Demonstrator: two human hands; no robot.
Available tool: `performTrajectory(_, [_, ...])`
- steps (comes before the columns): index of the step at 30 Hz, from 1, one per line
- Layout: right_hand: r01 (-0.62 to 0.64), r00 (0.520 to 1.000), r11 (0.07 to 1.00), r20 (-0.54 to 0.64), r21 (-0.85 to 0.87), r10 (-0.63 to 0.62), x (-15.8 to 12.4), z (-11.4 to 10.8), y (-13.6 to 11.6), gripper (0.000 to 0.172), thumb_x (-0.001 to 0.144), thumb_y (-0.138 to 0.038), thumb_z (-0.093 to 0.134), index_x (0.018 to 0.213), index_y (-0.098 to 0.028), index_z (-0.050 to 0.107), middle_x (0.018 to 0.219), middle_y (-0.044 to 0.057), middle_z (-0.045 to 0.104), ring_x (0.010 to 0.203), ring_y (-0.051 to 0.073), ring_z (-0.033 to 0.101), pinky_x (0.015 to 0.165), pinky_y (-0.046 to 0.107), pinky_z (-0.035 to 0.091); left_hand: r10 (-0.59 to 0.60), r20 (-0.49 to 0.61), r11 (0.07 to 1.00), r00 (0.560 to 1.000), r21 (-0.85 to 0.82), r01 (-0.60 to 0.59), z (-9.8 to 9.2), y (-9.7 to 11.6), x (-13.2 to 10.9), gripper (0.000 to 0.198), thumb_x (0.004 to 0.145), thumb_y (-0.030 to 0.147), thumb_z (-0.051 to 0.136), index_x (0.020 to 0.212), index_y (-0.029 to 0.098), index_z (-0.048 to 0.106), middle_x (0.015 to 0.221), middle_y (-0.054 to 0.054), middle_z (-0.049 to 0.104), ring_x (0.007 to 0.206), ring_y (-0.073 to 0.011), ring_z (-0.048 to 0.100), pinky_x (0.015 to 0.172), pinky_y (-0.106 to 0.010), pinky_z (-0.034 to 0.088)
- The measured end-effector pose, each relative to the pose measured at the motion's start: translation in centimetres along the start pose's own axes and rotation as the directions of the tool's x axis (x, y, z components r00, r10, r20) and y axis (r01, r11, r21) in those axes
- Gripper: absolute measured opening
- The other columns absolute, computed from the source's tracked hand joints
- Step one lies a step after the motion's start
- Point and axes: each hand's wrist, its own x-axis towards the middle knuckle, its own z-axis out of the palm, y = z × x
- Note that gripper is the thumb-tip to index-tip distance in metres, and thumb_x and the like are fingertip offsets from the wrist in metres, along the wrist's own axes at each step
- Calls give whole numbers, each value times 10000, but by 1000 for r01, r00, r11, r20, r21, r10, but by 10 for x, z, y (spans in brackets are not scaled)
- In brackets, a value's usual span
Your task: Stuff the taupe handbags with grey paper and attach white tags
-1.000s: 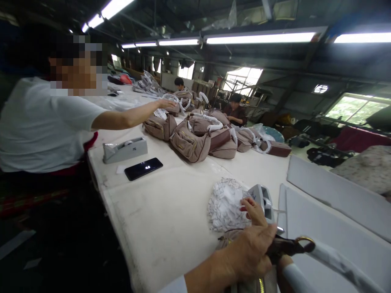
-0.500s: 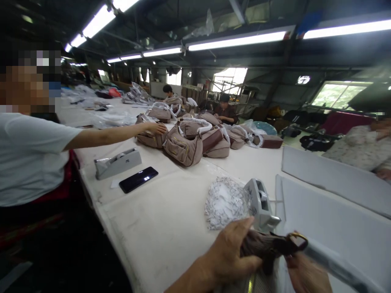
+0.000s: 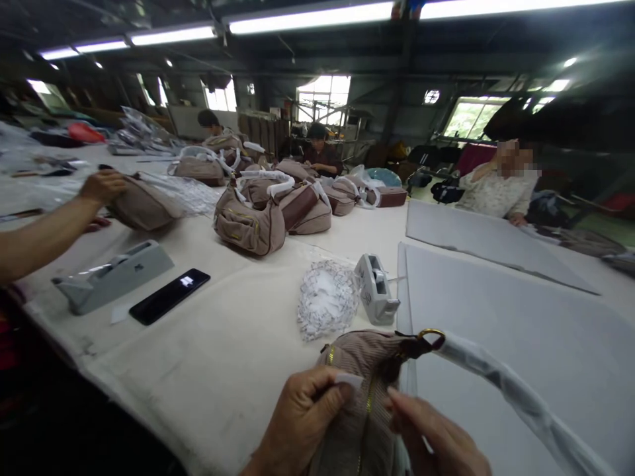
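Observation:
A taupe corduroy handbag (image 3: pixel 354 354) with gold zips lies at the front of the table before me. Its plastic-wrapped strap (image 3: pixel 501 380) runs off to the right from a gold ring (image 3: pixel 431 338). Between the thumb and forefinger of my left hand (image 3: pixel 305 413) is a small white paper slip (image 3: pixel 349 379), held over the bag. My right hand (image 3: pixel 436 436) is just right of the bag's zip, its fingertips drawn together; what they pinch, if anything, is hidden.
Beyond the bag are a pile of white paper bits (image 3: pixel 327 297) and a grey tape dispenser (image 3: pixel 378 291). Another dispenser (image 3: pixel 119 271) and a phone (image 3: pixel 170 295) lie left. A co-worker's hand (image 3: pixel 104 186) grips a bag (image 3: pixel 143 201). Finished-looking bags (image 3: pixel 253 221) and grey boards (image 3: pixel 496 297) lie further off.
My view has swung right. My left hand has left the bag's end and now pinches a paper slip. My right hand has left the strap ring. The co-worker's arm has drawn a bag leftward.

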Motion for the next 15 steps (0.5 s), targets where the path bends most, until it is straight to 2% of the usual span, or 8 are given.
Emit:
performTrajectory(1, [122, 992, 986, 42, -117, -118, 9, -13, 11, 434, 880, -88, 499, 1296, -210, 519, 952, 72, 704, 804, 164, 679, 693, 221, 542, -43, -9, 999, 999, -9, 43, -2, 0, 1, 330, 827, 421, 597, 722, 116, 667, 630, -9, 559, 601, -108, 474, 566, -205, 370])
performTrajectory(2, [228, 969, 951, 148, -208, -200, 17, -25, 23, 464, 891, -70, 465, 1338, -194, 474, 970, 85, 696, 810, 170, 674, 681, 240, 540, -76, -3, 997, 997, -7, 76, -5, 0, 2, 329, 805, 421, 620, 701, 110, 648, 614, -3, 540, 586, -103, 456, 552, -203, 356])
performTrajectory(4, [383, 895, 874, 355, -299, -270, 33, -45, 44, 456, 926, -69, 380, 1367, -173, 431, 896, 75, 689, 720, 162, 659, 599, 252, 523, -129, 48, 992, 990, 9, 129, -9, 1, 5, 317, 753, 406, 664, 671, 103, 621, 596, 2, 519, 561, -98, 434, 526, -203, 334])
performTrajectory(6, [481, 826, 825, 468, -296, -314, 45, -54, 57, 439, 944, -69, 335, 1366, -156, 417, 774, 42, 662, 617, 148, 621, 529, 251, 490, -173, 92, 985, 981, 29, 171, -11, 2, 8, 291, 719, 378, 680, 675, 96, 620, 599, -1, 520, 547, -97, 428, 512, -204, 325])
performTrajectory(8, [511, 806, 823, 472, -250, -357, 51, -51, 63, 429, 942, -62, 349, 1358, -146, 413, 710, 20, 626, 590, 146, 590, 523, 258, 469, -204, 109, 978, 973, 61, 199, -11, 4, 11, 270, 710, 353, 674, 694, 86, 635, 595, -5, 525, 542, -98, 430, 509, -206, 321])
performTrajectory(12, [460, 861, 871, 327, -175, -389, 51, -31, 60, 439, 924, -42, 397, 1357, -111, 405, 707, 22, 608, 627, 148, 576, 601, 287, 467, -231, 119, 969, 966, 114, 218, -12, 4, 13, 246, 721, 329, 657, 727, 83, 651, 596, -3, 525, 540, -96, 429, 500, -205, 309])
performTrajectory(15, [472, 872, 854, 262, -219, -415, 52, -19, 52, 406, 907, -41, 425, 1313, -51, 441, 670, 30, 594, 610, 150, 569, 584, 280, 455, -253, 131, 965, 959, 106, 240, -14, 3, 14, 236, 713, 323, 667, 725, 89, 647, 600, 0, 523, 545, -96, 430, 505, -207, 304])
